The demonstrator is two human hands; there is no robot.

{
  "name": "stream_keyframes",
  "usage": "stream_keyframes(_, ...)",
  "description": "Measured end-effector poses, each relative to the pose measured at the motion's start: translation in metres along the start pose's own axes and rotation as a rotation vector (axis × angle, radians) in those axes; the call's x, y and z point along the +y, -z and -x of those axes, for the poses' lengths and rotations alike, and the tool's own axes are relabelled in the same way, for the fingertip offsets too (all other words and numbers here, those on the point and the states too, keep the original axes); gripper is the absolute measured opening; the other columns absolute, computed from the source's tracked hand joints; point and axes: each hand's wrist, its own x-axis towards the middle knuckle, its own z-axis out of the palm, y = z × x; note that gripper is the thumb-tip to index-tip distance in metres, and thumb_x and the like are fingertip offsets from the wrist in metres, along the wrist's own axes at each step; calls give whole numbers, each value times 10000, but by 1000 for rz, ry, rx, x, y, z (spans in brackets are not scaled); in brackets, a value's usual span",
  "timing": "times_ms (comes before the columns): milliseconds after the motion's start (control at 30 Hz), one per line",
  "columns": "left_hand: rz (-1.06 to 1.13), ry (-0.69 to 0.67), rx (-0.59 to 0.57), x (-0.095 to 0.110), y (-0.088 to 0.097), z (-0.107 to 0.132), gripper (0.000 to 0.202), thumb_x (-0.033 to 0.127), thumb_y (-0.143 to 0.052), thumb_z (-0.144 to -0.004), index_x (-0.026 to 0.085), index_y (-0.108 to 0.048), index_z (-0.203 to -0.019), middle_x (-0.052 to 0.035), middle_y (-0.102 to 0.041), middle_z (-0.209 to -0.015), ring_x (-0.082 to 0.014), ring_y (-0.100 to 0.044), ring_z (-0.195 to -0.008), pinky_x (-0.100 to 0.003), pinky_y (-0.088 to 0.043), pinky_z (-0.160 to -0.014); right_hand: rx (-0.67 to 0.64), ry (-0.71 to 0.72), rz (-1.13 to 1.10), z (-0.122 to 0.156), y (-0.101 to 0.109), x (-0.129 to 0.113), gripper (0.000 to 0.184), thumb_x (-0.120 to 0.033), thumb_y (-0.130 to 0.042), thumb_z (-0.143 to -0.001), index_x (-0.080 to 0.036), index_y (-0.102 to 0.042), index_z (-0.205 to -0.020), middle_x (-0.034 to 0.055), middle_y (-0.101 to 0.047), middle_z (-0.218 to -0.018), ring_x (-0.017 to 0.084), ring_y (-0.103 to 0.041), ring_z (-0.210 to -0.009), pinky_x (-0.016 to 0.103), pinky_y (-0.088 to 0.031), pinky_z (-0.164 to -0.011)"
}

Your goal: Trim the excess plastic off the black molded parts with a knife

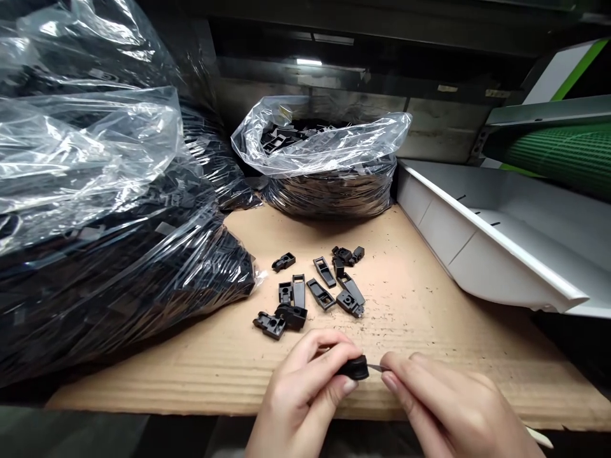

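Near the front edge of the table, my left hand (310,388) pinches a small black plastic part (354,367) between thumb and fingers. My right hand (443,401) is closed on a thin-bladed knife (375,367), whose narrow tip reaches the right end of that part; most of the tool is hidden in the hand. Just beyond my hands lie several loose black plastic parts: a flat frame-like piece (321,294), a blocky clip (270,324), another blocky piece (351,303) and a lone one (284,261) farther back.
A big clear bag of black parts (191,267) bulges over the table's left side. Behind the loose pieces stands an open bag (329,191) full of similar parts. A light grey tray (449,235) lies at the right, beside a green mesh roll (558,149). Dark shavings dot the cardboard-coloured tabletop (429,331).
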Motion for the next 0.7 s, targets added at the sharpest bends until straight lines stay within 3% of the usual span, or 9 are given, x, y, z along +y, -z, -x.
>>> stream_keyframes(200, -91, -35, 22, -3, -4, 1, 267, 42, -545, -774, 232, -613, -949, -14, -561, -925, -142, -545, -886, -173, -414, -787, -203, 17, 83, -5, 10, 3, 246, -169, -343, -870, -216, -544, -737, -17, -570, -564, 134, -557, -438, 229, -385, -402)
stream_keyframes(300, -110, -21, 52, -3, -5, 0, 242, 54, -559, -758, 231, -633, -907, -16, -576, -893, -152, -556, -857, -187, -433, -765, -234, 12, -15, -7, 19, 6, 249, -195, -358, -872, -220, -559, -728, -18, -569, -560, 128, -566, -475, 218, -417, -445)
stream_keyframes(400, 6, 102, 84, 0, -6, 1, 239, 92, -584, -746, 251, -653, -910, -22, -606, -913, -178, -572, -871, -216, -461, -755, -126, -86, -210, -5, 23, 7, 159, -216, -434, -855, -216, -582, -912, -1, -605, -657, 123, -599, -570, 197, -474, -533)
stream_keyframes(500, 451, 332, 65, 4, -9, -1, 204, 181, -623, -750, 271, -636, -932, -11, -649, -909, -178, -612, -859, -216, -490, -723, -43, -211, -446, -1, 13, 1, 197, -225, -533, -805, -235, -561, -1000, -14, -607, -714, 98, -584, -519, 153, -471, -455)
stream_keyframes(567, 801, 444, 48, 8, -16, -3, 155, 243, -633, -759, 250, -614, -912, -12, -667, -859, -169, -633, -831, -219, -490, -728, 90, -281, -562, 2, -3, -9, 238, -236, -554, -791, -260, -545, -1027, -20, -609, -775, 63, -517, -412, 137, -436, -373)
stream_keyframes(700, 1197, 568, 76, 13, -33, -7, 166, 278, -659, -743, 227, -584, -881, -32, -665, -930, -166, -614, -909, -217, -483, -732, 444, -318, -443, 4, -32, -28, 306, -204, -567, -774, -259, -549, -1075, 33, -605, -918, 61, -530, -461, 141, -434, -389)
